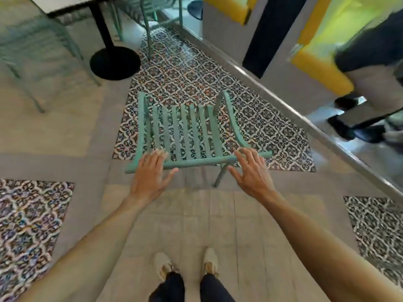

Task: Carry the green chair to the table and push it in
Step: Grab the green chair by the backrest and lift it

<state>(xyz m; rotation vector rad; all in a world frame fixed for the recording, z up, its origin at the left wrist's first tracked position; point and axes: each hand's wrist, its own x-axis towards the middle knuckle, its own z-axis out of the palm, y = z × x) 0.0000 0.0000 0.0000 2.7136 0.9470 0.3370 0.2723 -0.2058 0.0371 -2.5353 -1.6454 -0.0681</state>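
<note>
A green slatted metal chair [187, 136] stands on patterned floor tiles in front of me, its back toward me. The top rail of the backrest runs across between my hands. My left hand [150, 173] hovers over the rail's left part, fingers spread, fingertips at the rail. My right hand [248, 171] is over the rail's right part, fingers spread and slightly curled, holding nothing. The table [65, 3] with a white top and a black pedestal base [115, 62] stands at the far upper left.
Another green chair [32, 51] stands at the table on the left, and one more [152, 16] behind it. A mirrored wall with a metal base strip [283, 101] runs diagonally on the right, with yellow seating reflected. My feet [185, 267] are on wood-look flooring.
</note>
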